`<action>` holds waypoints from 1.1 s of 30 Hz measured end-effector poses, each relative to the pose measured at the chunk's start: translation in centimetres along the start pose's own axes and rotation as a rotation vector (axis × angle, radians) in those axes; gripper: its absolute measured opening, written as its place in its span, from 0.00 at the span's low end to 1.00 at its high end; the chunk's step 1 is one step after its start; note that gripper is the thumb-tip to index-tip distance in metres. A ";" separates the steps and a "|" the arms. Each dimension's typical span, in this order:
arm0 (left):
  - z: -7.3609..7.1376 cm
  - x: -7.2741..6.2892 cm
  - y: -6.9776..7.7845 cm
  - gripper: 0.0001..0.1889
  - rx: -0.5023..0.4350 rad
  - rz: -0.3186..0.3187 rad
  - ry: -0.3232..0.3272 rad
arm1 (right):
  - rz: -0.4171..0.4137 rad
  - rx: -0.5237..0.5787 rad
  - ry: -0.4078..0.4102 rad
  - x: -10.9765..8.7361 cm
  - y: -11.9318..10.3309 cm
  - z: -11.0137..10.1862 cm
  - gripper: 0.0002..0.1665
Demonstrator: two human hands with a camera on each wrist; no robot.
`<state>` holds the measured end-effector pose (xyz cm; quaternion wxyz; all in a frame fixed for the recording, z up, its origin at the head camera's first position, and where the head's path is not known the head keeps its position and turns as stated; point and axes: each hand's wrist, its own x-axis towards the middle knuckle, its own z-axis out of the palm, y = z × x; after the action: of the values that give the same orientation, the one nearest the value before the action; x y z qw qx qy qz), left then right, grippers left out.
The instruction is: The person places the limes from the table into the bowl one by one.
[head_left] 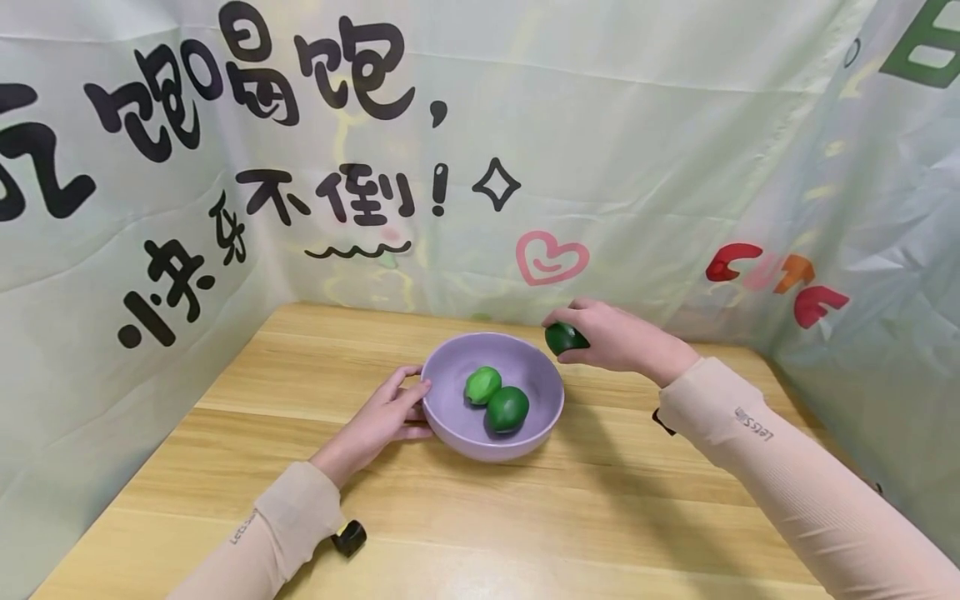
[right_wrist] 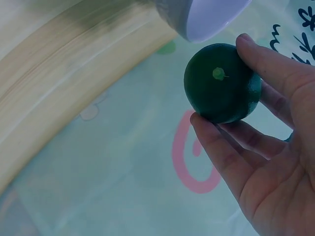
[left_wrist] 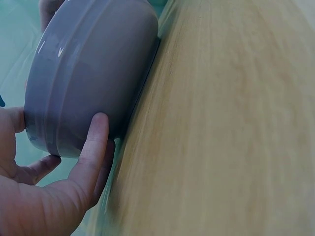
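Observation:
A lilac bowl (head_left: 491,452) stands on the wooden table. My left hand (head_left: 386,414) holds its left side, with one fingertip at the rim and other fingers against the outer wall, as the left wrist view shows. Inside the bowl lie a bright green lime (head_left: 482,385) and a larger, darker green fruit (head_left: 507,409), side by side. Just beyond the rim on the right, my right hand (head_left: 611,335) grips a dark green avocado (right_wrist: 221,83) above the table. Its pale stem end faces the right wrist camera, between thumb and fingers.
The wooden table (head_left: 480,525) reaches back to a pale printed cloth (head_left: 637,167), which hangs behind and along both sides. Black wrist straps (head_left: 349,538) show below the sleeves. A shadow of the right arm falls across the table right of the bowl.

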<state>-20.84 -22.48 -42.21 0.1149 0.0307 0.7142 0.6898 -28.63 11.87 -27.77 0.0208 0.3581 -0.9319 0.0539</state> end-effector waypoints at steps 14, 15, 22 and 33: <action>0.0 -0.1 0.1 0.28 0.001 0.000 0.004 | -0.056 -0.001 -0.008 0.3 -1.8 -0.1 0.31; 0.0 -0.1 0.1 0.28 0.000 0.000 0.004 | -0.059 -0.002 -0.008 0.3 -1.9 0.0 0.31; 0.0 -0.1 0.1 0.28 -0.001 0.002 0.004 | -0.115 -0.011 0.000 0.7 -2.6 0.3 0.30; 0.0 0.0 0.0 0.28 -0.002 0.005 -0.001 | -0.158 0.002 -0.018 1.1 -3.6 1.1 0.30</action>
<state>-20.80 -22.51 -42.23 0.1134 0.0326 0.7135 0.6906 -27.08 8.35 -28.43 0.0163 0.4310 -0.9008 0.0498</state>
